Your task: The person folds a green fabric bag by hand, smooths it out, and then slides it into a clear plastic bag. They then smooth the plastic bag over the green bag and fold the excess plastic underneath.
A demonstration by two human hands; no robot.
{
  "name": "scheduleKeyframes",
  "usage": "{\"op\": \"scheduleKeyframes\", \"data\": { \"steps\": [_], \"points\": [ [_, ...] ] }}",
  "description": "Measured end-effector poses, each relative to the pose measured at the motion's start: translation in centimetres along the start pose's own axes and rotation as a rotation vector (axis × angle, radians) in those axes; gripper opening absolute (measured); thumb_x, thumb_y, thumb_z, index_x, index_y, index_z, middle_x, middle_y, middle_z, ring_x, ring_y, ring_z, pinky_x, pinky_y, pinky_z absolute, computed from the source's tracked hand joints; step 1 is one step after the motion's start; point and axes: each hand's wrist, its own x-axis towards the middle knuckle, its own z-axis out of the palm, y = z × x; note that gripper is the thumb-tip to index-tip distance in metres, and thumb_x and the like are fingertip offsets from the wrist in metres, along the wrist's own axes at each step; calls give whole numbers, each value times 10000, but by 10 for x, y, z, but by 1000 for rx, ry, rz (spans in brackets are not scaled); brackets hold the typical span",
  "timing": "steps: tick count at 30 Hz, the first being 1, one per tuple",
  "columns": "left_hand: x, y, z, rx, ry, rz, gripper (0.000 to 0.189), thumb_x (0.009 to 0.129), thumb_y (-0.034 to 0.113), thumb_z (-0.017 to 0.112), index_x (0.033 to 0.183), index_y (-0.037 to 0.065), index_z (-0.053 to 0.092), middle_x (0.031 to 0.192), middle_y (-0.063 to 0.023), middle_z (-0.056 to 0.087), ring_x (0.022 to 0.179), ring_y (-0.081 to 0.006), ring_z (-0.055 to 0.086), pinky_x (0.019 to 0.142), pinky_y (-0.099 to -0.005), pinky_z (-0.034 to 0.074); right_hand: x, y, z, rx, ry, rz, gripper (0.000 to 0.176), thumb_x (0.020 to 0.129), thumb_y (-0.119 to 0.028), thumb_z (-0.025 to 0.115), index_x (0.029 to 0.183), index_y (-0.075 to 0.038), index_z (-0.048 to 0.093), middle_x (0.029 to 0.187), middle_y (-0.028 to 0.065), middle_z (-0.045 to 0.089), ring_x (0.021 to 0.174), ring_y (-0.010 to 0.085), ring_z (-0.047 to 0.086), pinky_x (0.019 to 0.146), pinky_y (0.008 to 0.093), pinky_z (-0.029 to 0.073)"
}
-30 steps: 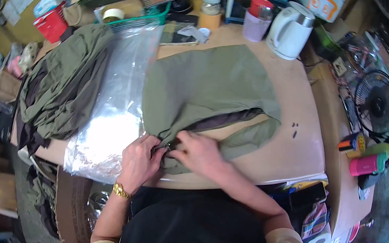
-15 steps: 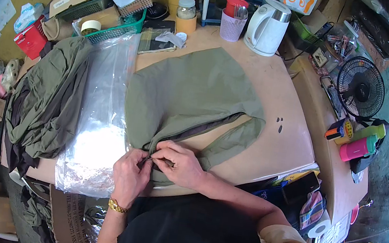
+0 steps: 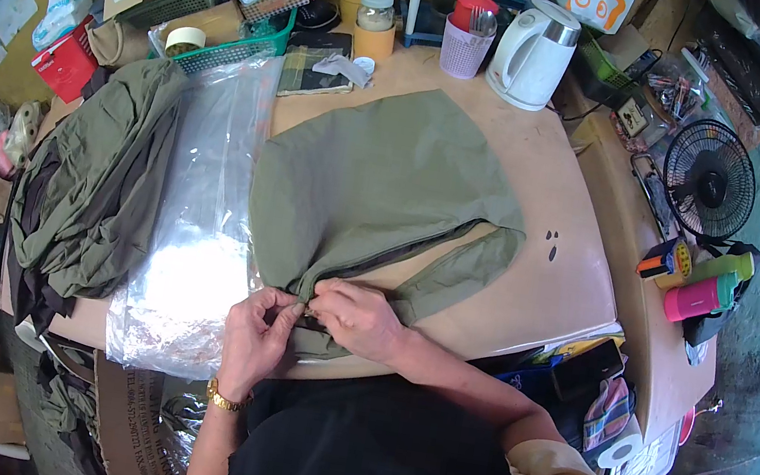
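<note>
An olive-green garment (image 3: 390,170) lies spread on the table, its dark inner side showing along a fold. At its near edge, my left hand (image 3: 256,332) pinches the cloth between thumb and forefinger. Close beside it, my right hand (image 3: 356,320) has its fingers closed on the same bunched edge, knuckles up. Whatever small part sits between the fingertips is too hidden to make out. A narrow piece of the garment, like a sleeve (image 3: 464,270), stretches off to the right of my right hand.
Clear plastic bags (image 3: 202,211) lie left of the garment, beside a heap of green and dark clothing (image 3: 98,186). A white kettle (image 3: 532,56) and a lilac cup (image 3: 466,49) stand at the back. A black fan (image 3: 709,179) and a pink bottle (image 3: 697,299) are on the right.
The view has shifted slightly. Both hands stay at the same edge of the garment; my left thumb and forefinger are a little straighter and my right fingers are curled in more.
</note>
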Motion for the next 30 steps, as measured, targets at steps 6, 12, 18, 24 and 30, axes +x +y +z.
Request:
{"op": "scheduleKeyframes", "data": {
  "steps": [6,12,18,24,30],
  "points": [
    [0,5,0,190,14,34,161,847,147,756,833,-3,699,654,-131,666,564,-249,644,571,-345,499,9,-7,-3,178,-53,235,127,860,26,658,948,-15,577,831,152,634,748,335,656,619,416,512],
    [-2,10,-1,201,54,-30,161,831,134,744,756,13,667,596,-130,630,502,-267,610,529,-364,475,8,3,-8,86,63,280,122,840,25,684,927,-29,618,757,103,642,653,183,646,592,324,514],
    [-10,13,-10,221,114,54,155,841,123,728,750,16,662,601,-135,627,501,-264,603,524,-360,469,12,42,-77,-426,284,246,171,763,23,697,807,-67,559,788,107,616,745,326,627,689,431,488],
    [-15,8,-42,247,243,-19,113,825,56,731,781,-9,651,639,-125,626,548,-239,620,556,-360,489,3,43,-148,-934,351,257,185,765,-6,732,786,-91,570,775,57,605,770,279,590,735,422,422],
    [-7,-23,-114,259,131,35,426,762,103,765,1156,18,629,1017,-63,642,896,-181,587,747,-308,461,-22,34,-221,-196,134,671,167,876,-106,755,842,-9,623,720,9,637,648,70,573,567,258,436]
  ]
}}
